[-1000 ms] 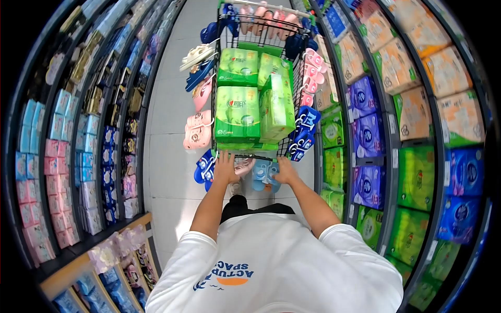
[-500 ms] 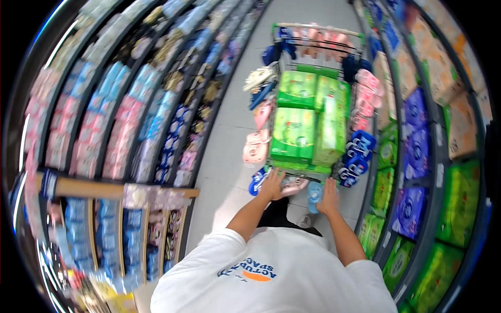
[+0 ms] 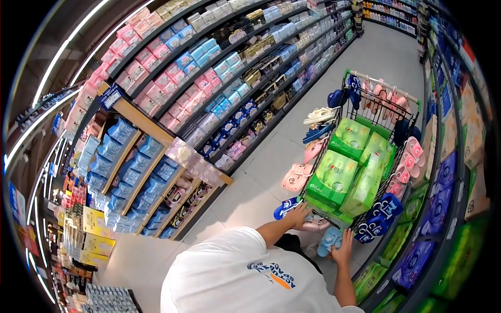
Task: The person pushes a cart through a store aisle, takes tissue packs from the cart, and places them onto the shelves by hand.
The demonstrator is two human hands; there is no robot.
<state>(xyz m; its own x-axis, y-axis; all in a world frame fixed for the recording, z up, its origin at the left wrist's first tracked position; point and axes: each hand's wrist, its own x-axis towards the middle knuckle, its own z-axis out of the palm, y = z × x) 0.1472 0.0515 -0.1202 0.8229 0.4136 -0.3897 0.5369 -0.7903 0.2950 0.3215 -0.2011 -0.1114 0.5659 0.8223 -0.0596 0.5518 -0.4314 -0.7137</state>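
Observation:
A black wire shopping cart (image 3: 377, 107) carries several green tissue packs (image 3: 334, 175). Slippers hang along its outside: pink ones (image 3: 296, 177), dark blue ones (image 3: 385, 207) and a light blue pair (image 3: 330, 240) at the near end. My left hand (image 3: 298, 215) lies on the cart's near rim at its left corner, fingers partly spread. On the right corner of the same rim rests my right hand (image 3: 343, 247), its fingers stretched out and pointing up. Neither hand seems wrapped round anything.
Shelves of small pink and blue packs (image 3: 201, 88) line the left side. A wooden-edged display of blue packs (image 3: 141, 177) stands at the aisle's end. Large tissue packs (image 3: 437, 206) fill the right shelves, close to the cart. Grey floor (image 3: 250, 182) lies left of the cart.
The view has turned left, so cart and hands appear farther right and tilted. More of the left shelves and end display shows. Both hands remain at the cart's near rim.

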